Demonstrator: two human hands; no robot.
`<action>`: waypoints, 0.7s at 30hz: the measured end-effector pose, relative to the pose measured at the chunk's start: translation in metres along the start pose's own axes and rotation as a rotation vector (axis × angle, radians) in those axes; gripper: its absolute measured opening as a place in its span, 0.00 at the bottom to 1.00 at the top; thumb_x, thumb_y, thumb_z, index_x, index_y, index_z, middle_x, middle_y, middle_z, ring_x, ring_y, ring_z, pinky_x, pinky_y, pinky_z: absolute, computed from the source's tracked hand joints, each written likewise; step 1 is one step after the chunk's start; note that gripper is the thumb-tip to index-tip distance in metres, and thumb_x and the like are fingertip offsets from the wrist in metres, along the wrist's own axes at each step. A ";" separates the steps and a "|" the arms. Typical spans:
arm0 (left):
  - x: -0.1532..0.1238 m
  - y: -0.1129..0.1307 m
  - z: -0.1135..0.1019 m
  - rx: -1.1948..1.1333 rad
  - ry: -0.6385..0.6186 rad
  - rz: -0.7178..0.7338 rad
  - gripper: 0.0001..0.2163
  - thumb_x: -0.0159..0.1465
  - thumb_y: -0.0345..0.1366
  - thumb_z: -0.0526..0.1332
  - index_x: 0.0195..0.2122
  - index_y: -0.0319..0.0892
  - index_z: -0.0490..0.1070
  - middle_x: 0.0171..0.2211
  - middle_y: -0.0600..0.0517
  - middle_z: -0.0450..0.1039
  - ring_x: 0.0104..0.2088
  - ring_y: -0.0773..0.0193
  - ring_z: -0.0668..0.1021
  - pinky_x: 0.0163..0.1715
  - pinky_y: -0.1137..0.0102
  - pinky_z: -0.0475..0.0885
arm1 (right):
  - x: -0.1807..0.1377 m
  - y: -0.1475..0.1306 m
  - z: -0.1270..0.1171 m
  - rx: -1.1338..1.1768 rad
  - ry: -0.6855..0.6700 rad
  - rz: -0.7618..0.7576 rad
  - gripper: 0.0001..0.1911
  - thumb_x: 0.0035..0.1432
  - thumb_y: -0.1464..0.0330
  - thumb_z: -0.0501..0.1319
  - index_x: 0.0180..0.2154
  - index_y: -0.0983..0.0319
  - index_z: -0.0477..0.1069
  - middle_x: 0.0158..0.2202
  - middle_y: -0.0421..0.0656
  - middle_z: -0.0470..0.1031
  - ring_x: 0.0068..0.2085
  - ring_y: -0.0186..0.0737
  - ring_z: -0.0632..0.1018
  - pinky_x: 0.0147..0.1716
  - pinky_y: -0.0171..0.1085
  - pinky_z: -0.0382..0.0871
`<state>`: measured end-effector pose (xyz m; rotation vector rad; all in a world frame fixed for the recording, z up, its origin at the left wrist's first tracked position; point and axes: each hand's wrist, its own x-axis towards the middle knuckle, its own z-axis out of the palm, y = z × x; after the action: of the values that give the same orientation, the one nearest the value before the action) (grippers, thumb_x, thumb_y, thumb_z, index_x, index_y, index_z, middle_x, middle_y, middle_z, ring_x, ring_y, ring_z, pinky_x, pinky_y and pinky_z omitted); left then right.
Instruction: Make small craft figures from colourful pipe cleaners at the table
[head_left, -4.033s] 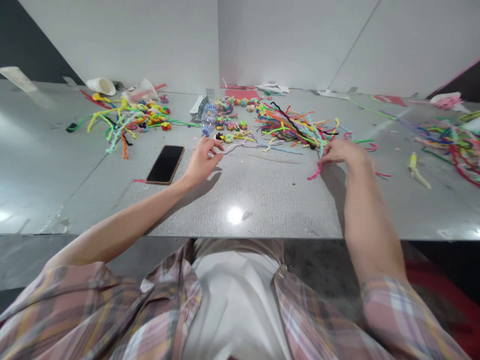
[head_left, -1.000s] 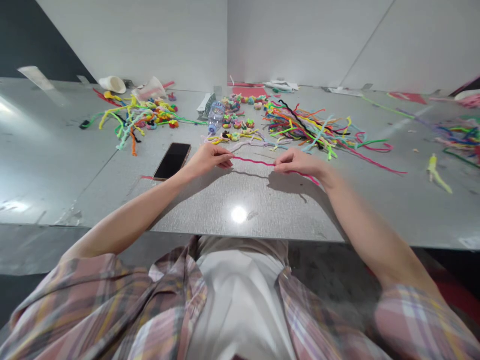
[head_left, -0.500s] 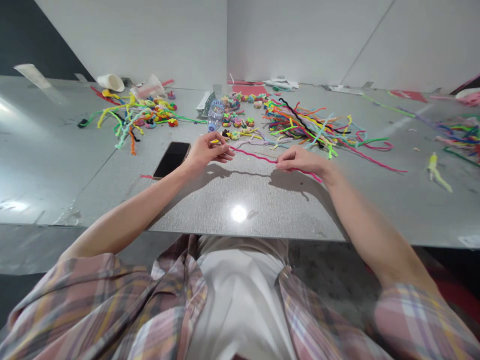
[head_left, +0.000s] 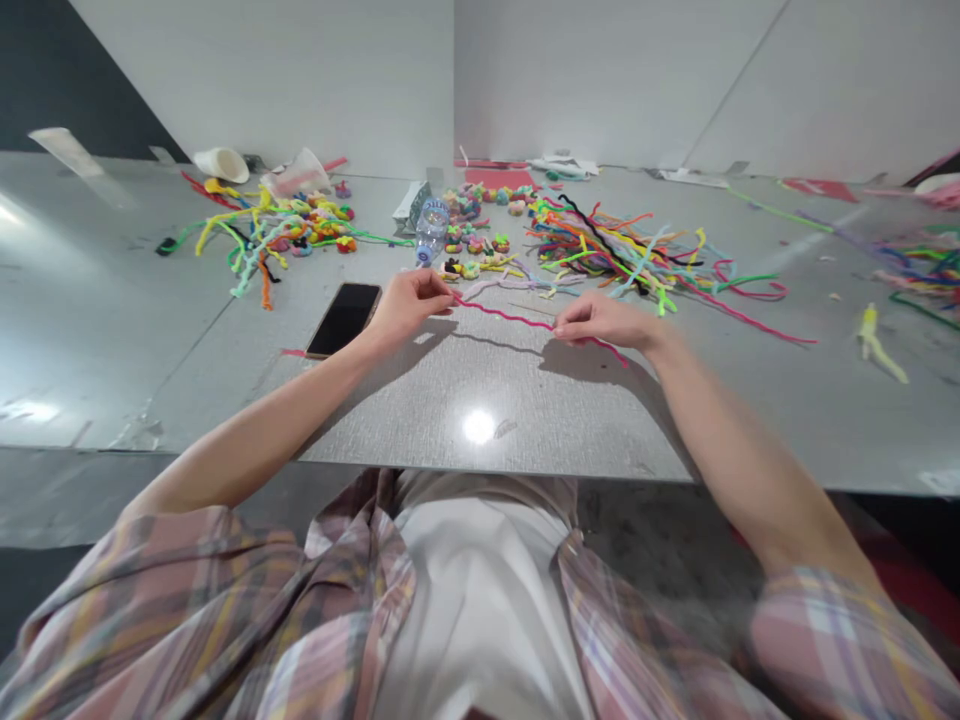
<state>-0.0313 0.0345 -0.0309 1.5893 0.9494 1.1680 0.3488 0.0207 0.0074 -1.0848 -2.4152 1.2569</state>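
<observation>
A pink pipe cleaner (head_left: 502, 315) is stretched between my two hands just above the grey table (head_left: 480, 400). My left hand (head_left: 409, 300) pinches its left end. Its right part is pinched by my right hand (head_left: 600, 320), and a short pink tail sticks out past that hand toward me. Both hands have their fingers closed on it. A loose heap of coloured pipe cleaners (head_left: 615, 250) lies just beyond my right hand. Several small finished pipe-cleaner pieces (head_left: 472, 255) sit beyond my left hand.
A black phone (head_left: 345, 318) lies left of my left hand. A small water bottle (head_left: 431, 230) stands behind it. Another pile of pipe cleaners (head_left: 262, 235) and two cups (head_left: 221, 163) are at the far left. More strands (head_left: 922, 265) lie at the far right.
Four seconds ago my right hand was at the heap pulling a pink strand. Both hands now hold it stretched between them, and in the last second the left end rose slightly.
</observation>
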 end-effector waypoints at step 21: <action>0.002 0.015 0.002 0.173 -0.148 0.116 0.14 0.56 0.25 0.79 0.32 0.42 0.74 0.31 0.54 0.75 0.32 0.66 0.77 0.37 0.67 0.73 | 0.008 0.020 -0.011 0.215 0.302 0.246 0.29 0.61 0.55 0.72 0.21 0.55 0.56 0.21 0.33 0.52 0.25 0.33 0.52 0.27 0.41 0.44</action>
<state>-0.0281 0.0318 -0.0166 1.8640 0.8899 1.0526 0.3590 0.0399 -0.0027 -1.4213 -1.9246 1.2798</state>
